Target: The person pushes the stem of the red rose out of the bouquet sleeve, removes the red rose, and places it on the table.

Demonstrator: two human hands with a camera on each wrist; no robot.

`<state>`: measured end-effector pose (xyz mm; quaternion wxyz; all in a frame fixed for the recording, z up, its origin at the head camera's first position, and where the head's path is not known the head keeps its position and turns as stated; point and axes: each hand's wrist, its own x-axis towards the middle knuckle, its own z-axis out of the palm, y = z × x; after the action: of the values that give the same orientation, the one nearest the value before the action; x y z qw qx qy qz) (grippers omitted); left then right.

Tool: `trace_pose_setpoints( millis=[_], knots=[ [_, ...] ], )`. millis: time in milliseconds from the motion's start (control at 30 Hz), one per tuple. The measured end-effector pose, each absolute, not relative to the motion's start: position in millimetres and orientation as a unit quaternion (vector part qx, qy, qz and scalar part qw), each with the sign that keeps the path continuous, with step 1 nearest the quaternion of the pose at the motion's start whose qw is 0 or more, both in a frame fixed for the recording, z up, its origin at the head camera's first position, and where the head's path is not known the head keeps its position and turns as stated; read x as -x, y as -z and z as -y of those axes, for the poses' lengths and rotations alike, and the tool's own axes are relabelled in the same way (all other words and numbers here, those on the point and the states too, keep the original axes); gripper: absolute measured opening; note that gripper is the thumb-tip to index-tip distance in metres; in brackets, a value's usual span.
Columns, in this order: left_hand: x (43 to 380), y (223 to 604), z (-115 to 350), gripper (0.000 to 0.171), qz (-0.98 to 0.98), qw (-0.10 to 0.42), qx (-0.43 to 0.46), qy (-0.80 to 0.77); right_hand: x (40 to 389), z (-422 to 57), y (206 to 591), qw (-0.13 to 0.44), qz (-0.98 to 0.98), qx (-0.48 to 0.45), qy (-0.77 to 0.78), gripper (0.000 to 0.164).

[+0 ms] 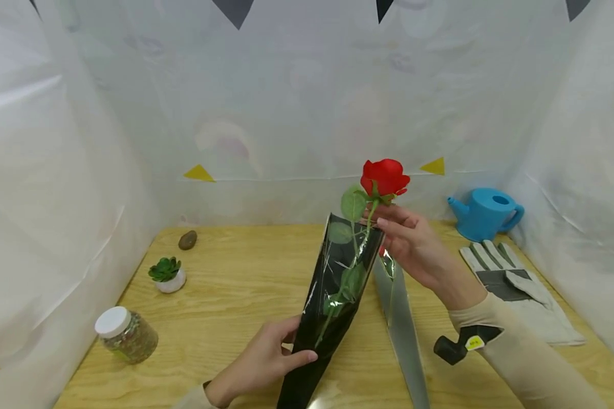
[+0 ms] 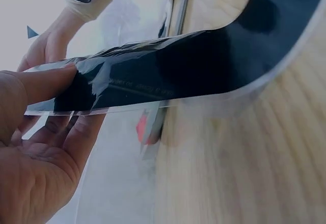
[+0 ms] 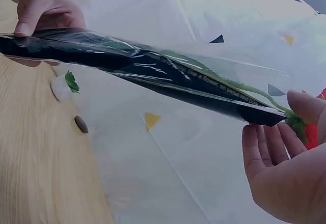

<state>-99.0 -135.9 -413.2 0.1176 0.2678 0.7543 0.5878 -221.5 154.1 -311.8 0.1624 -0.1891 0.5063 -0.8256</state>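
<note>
- At the near left of the tabletop (image 1: 225, 301), a clear jar (image 1: 135, 341) with a white lid (image 1: 112, 322) holds greenish-brown bits too small to name.
- Farther back, a white pot (image 1: 171, 282) carries a green succulent (image 1: 165, 269); a brown stone (image 1: 187, 240) lies beyond it.
- Near the middle, the left hand (image 1: 266, 358) grips the lower part of a black sleeve (image 1: 313, 324), thumb over its clear front. The sleeve tilts, its mouth toward the far right. It looks thin, light and slippery, and would likely crease under a hard squeeze, so the narrow lower part seems the surest hold.
- Inside that sleeve run the stem and leaves of a red rose (image 1: 385, 178), the bloom standing out past the mouth. It should be light, with soft petals easily crushed; the stem is the better grip.
- Right of that, the right hand (image 1: 414, 250) has thumb and fingers narrowed about the stem just under the bloom; how firmly, I cannot tell.
- Below it lies a grey sleeve (image 1: 406, 346), a red patch showing at its far end.
- Far right stands a blue watering can (image 1: 483, 216), contents hidden, with a work glove (image 1: 532, 307) nearer.
</note>
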Motion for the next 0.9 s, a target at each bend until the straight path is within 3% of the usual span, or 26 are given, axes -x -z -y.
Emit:
trace_pose_setpoints(
  millis=[400,900],
  knots=[
    [98,419,142,0.041,-0.754,0.145,-0.294,-0.569,217,-163,312,0.146,-0.572,0.265,0.762,0.026],
    [96,416,148,0.040,-0.767,0.146,-0.319,-0.537,216,-163,312,0.115,-0.511,0.332,0.785,0.021]
  ],
)
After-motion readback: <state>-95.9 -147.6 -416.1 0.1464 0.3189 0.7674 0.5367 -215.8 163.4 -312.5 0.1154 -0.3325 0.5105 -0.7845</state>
